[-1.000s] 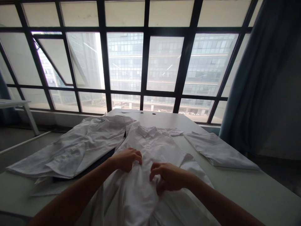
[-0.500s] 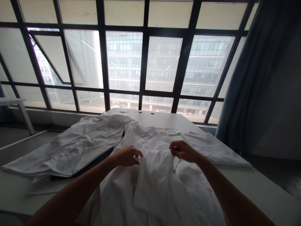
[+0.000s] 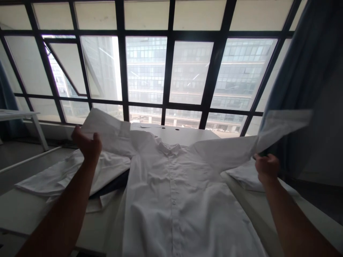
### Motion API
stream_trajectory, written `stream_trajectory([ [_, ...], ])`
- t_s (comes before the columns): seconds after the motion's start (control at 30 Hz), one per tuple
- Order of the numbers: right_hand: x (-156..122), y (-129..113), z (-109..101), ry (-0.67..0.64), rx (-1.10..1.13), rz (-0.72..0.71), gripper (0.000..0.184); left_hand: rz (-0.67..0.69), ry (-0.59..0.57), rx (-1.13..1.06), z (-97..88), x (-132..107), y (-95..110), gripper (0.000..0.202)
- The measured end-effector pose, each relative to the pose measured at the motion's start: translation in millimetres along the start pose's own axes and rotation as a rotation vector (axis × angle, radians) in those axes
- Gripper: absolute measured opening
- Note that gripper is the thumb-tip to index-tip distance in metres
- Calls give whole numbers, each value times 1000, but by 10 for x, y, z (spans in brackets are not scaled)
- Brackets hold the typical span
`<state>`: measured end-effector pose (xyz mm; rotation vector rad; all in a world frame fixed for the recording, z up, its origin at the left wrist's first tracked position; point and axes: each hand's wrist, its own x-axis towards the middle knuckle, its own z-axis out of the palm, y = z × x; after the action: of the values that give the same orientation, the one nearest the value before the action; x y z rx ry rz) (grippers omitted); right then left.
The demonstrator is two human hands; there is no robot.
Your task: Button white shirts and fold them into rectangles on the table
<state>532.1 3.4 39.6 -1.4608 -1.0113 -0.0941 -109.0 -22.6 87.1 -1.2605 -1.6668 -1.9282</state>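
A white button-up shirt (image 3: 171, 192) lies front up before me, its collar (image 3: 169, 148) at the far end. Both sleeves are spread outward and lifted. My left hand (image 3: 88, 144) is at the end of the left-side sleeve (image 3: 107, 128), thumb and fingers apart, with white cloth showing behind the gap. On the other side, my right hand (image 3: 268, 167) is closed on the right-side sleeve (image 3: 230, 151). That sleeve's loose end (image 3: 286, 125) flares up past the hand, blurred by motion.
White garments (image 3: 53, 175) lie on the table's left side, with dark cloth (image 3: 112, 185) at their edge. A folded white garment (image 3: 249, 175) lies on the right. The white table (image 3: 193, 134) reaches toward large windows. A blue curtain (image 3: 292, 82) hangs at right; another white table (image 3: 21, 114) stands left.
My hands have moved far apart, from the gathered cloth at the shirt's middle out to its sleeves. The shirt's body now lies flat, its button front showing, and the sleeves are raised.
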Motion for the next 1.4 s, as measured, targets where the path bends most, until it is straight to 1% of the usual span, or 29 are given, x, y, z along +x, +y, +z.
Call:
stream_trajectory([
  [0.03, -103, -34, 90, -47, -67, 0, 24, 80, 2, 57, 28, -55, -18, 56],
  [0.07, -245, -108, 199, -108, -74, -7, 22, 166, -41, 72, 86, -161, 2, 52],
  [0.1, -413, -213, 318, -281, -108, -57, 19, 254, -138, 73, 168, -309, 56, 44],
  [0.17, -784, -467, 538, -665, -116, -217, 18, 422, -452, 72, 357, -690, 227, 34],
  [0.23, -1141, -711, 691, -949, -74, -353, 19, 509, -818, 52, 512, -1106, 415, 26],
  [0.27, -1299, -814, 736, -1050, -62, -407, 21, 542, -1002, 41, 565, -1299, 493, 24],
  [0.3, -1439, -900, 766, -1119, -59, -446, 22, 558, -1140, 47, 602, -1471, 554, 22],
  [0.33, -1560, -971, 783, -1170, -69, -475, 22, 566, -1239, 68, 627, -1617, 598, 22],
  [0.37, -1662, -1025, 794, -1203, -87, -494, 22, 578, -1303, 94, 645, -1734, 626, 23],
  [0.4, -1746, -1066, 804, -1222, -111, -509, 22, 580, -1335, 117, 661, -1822, 641, 23],
  [0.5, -1911, -1120, 848, -1230, -180, -551, 18, 546, -1332, 130, 718, -1956, 652, 20],
  [0.63, -2006, -1131, 921, -1196, -253, -547, 17, 479, -1303, 128, 796, -2017, 663, 19],
  [0.73, -2063, -1167, 940, -1167, -316, -517, 21, 488, -1300, 172, 821, -2058, 669, 21],
  [0.87, -2162, -1237, 949, -1121, -409, -520, 31, 517, -1314, 187, 831, -2078, 650, 21],
  [0.97, -2237, -1265, 978, -1078, -470, -513, 35, 513, -1310, 147, 830, -2066, 627, 20],
  [1.07, -2292, -1278, 1009, -1046, -514, -483, 33, 492, -1300, 80, 824, -2055, 608, 19],
  [1.23, -2317, -1279, 1039, -1042, -532, -439, 29, 465, -1306, -54, 823, -2083, 576, 19],
  [1.4, -2290, -1237, 1067, -1039, -517, -421, 24, 462, -1306, -83, 812, -2123, 573, 24],
])
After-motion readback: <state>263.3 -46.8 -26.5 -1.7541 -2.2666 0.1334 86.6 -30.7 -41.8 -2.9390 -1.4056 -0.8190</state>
